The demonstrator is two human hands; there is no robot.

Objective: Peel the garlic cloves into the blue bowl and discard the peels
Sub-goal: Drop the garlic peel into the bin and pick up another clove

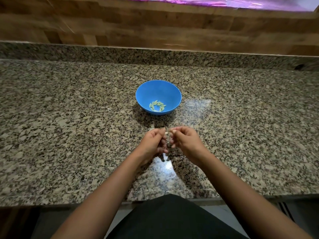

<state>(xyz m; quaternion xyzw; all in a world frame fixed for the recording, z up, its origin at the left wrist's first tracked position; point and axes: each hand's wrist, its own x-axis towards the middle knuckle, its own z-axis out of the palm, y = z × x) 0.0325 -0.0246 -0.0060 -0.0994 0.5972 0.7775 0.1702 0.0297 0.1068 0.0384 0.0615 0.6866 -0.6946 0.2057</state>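
Note:
A blue bowl point(158, 90) stands on the speckled granite counter point(69, 135), with several pale peeled garlic cloves point(157, 106) at its bottom. In front of it, above the counter, my left hand point(152, 144) and my right hand point(185, 144) meet fingertip to fingertip. Between them they pinch one small pale garlic clove point(167, 133), which is mostly hidden by the fingers. Both hands have curled fingers.
A raised granite ledge point(155, 54) and a wooden wall point(120, 23) close off the back of the counter. The counter's front edge point(86, 199) runs just before my dark-clothed body. A tiny pale scrap point(109, 109) lies left of the bowl.

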